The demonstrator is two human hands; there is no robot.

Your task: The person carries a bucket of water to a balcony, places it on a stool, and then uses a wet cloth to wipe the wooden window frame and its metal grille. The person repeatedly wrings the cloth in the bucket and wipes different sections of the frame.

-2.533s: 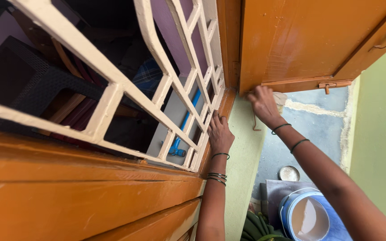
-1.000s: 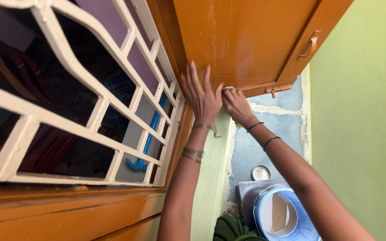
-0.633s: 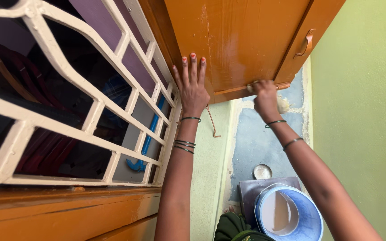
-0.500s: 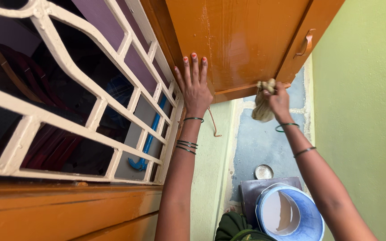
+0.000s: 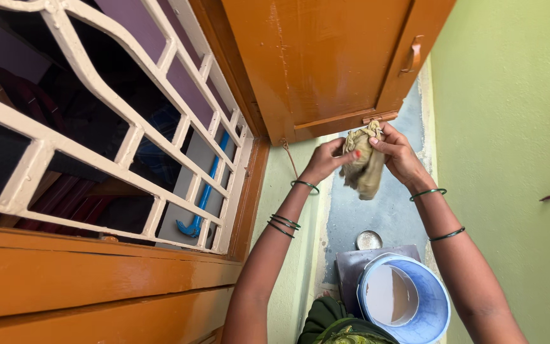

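Bunching rag (image 5: 363, 167) (far side hidden)

A dull khaki cloth (image 5: 363, 164) is seen against a glossy orange shutter (image 5: 326, 57); at nine o'clock, a cream window grille (image 5: 116, 121); at six o'clock, a blue bucket (image 5: 437, 306); pale green walls (image 5: 510, 127).

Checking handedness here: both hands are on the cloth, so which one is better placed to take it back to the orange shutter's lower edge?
Right, probably. The right hand pinches the top of the cloth just under the orange shutter and its lower rail. The left hand grips the cloth's side, lower and nearer the green wall.
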